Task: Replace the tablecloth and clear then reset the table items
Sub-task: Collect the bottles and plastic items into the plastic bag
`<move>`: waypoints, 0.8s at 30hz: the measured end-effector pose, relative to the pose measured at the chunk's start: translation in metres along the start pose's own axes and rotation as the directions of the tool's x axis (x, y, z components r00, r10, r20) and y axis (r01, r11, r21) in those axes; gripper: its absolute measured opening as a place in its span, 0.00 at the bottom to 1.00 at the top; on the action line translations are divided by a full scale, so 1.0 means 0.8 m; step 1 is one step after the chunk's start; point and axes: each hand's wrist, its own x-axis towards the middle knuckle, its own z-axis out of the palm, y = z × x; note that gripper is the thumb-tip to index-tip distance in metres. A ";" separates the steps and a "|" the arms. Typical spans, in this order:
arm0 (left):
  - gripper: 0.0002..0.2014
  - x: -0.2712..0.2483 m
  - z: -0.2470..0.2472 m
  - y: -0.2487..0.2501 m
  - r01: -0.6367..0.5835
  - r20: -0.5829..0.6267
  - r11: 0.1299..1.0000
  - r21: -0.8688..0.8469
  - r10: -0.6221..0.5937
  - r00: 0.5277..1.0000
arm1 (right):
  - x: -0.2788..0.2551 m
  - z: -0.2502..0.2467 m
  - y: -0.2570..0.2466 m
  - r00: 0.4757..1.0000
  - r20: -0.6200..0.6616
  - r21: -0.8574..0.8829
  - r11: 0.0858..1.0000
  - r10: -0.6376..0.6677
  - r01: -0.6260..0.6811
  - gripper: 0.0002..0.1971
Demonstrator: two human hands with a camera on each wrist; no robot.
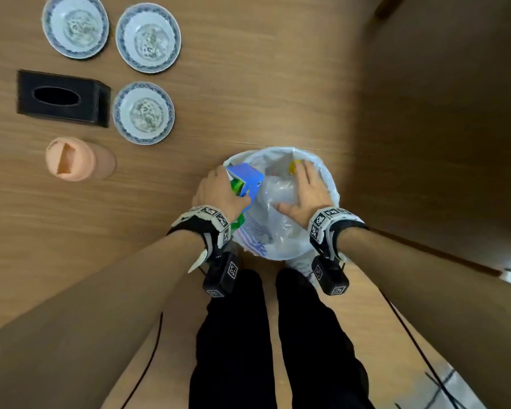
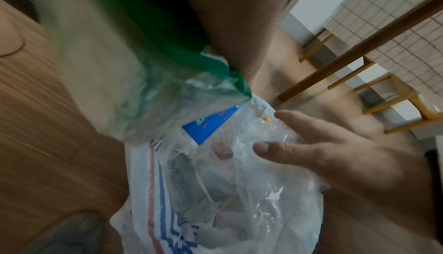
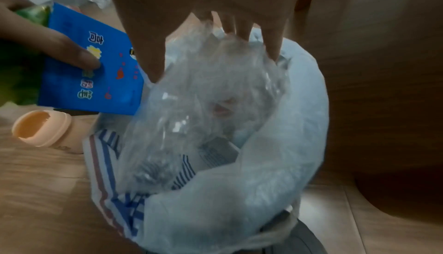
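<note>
A bin lined with a white bag (image 1: 326,172) stands on the wood floor at my feet. My left hand (image 1: 220,190) grips a blue packet (image 1: 247,176) and a green packet (image 1: 236,185) over the bin's left rim. The left wrist view shows the green packet (image 2: 115,65) close up, with the blue packet (image 2: 210,123) below it. My right hand (image 1: 307,191) presses spread, straight fingers (image 3: 272,50) onto crumpled clear plastic (image 3: 203,97) lying in the bag (image 3: 287,163). A striped paper wrapper (image 3: 105,154) sits under that plastic.
Three blue-rimmed plates (image 1: 75,25) (image 1: 148,36) (image 1: 143,112), a black tissue box (image 1: 62,97) and a peach cylindrical holder (image 1: 71,159) sit on the wood surface at the left. A large brown curved surface (image 1: 440,113) lies to the right. Wooden chair legs (image 2: 359,65) stand beyond.
</note>
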 end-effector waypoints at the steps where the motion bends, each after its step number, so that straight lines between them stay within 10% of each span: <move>1: 0.30 0.001 0.002 0.001 -0.005 0.004 1.000 0.014 0.005 1.000 | -0.003 0.004 0.005 1.000 -0.002 -0.005 1.000 0.018 -0.018 0.54; 11: 0.45 0.014 0.040 0.048 -0.084 0.146 0.991 -0.103 0.098 0.984 | -0.043 -0.057 0.041 0.976 -0.194 0.098 0.991 0.103 -0.085 0.35; 24: 0.25 -0.035 -0.099 0.040 -0.152 0.041 0.975 0.161 0.147 0.988 | -0.068 -0.133 -0.020 0.987 -0.132 0.069 0.995 0.087 -0.078 0.27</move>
